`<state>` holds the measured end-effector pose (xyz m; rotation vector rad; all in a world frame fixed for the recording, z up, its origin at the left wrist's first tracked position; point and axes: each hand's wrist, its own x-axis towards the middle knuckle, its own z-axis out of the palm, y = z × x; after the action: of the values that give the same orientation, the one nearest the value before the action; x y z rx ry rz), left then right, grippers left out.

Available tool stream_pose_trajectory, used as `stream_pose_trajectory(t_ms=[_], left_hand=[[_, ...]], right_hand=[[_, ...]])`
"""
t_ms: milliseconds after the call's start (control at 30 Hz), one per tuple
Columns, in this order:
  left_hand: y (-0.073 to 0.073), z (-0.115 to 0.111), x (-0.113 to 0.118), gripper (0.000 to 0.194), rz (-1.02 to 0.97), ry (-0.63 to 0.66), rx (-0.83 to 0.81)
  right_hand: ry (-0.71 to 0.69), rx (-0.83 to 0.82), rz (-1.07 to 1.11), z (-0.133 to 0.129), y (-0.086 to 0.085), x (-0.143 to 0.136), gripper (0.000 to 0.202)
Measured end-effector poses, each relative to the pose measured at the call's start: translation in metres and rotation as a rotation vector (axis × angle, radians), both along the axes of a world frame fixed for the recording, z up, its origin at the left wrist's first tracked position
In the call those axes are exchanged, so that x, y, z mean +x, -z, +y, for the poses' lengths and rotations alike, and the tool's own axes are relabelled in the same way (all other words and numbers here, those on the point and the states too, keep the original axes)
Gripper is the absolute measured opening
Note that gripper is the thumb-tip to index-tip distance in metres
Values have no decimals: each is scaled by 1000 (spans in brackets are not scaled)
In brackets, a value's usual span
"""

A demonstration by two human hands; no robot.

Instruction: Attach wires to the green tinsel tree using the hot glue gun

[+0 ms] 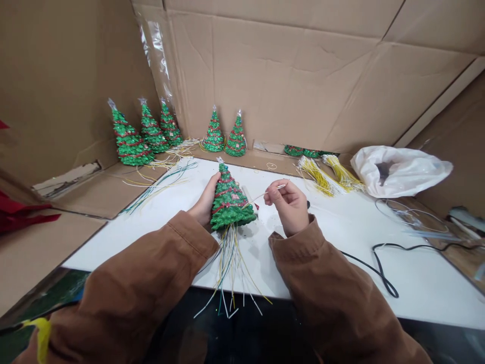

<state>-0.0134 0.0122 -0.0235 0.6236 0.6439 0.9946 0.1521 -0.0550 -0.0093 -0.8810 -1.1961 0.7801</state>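
Note:
My left hand [206,202] is wrapped round the left side of a small green Christmas tree [232,199] with red garlands and a clear star on top. The tree leans slightly, and a bundle of white, yellow and green wires [230,258] hangs from its base over the table's front edge. To the right of the tree, my right hand [290,202] pinches a thin wire [257,198] between thumb and fingers. That wire reaches left to the tree's lower right side.
Several finished-looking trees [131,141] stand at the back against cardboard walls. Loose wires [159,187] lie at the left. Yellow wire bundles [320,177], a white plastic bag [405,172] and a black cable [382,275] are on the right of the white table [140,242].

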Motion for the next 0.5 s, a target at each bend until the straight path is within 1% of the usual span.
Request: stream_pose_trajectory(t_ms=[100,200,333,433,500], left_hand=[[-2,-2,1,38,33,25,-12],[-4,-4,2,39,67,66,-10],[-4,-5,1,40,62,94,-4],[-3,-5,2,42,64,90,7],[-4,-5,3,43,75,80,18]], right_hand=[[29,14,-18,1,3,-1,37],[-14,-13,-75,2,5,-3,38],[-42,-16,-65,2,6,-3,36],[-37,21,-69,2,7,-3,32],[-39,81,-144,1,9,-3,28]])
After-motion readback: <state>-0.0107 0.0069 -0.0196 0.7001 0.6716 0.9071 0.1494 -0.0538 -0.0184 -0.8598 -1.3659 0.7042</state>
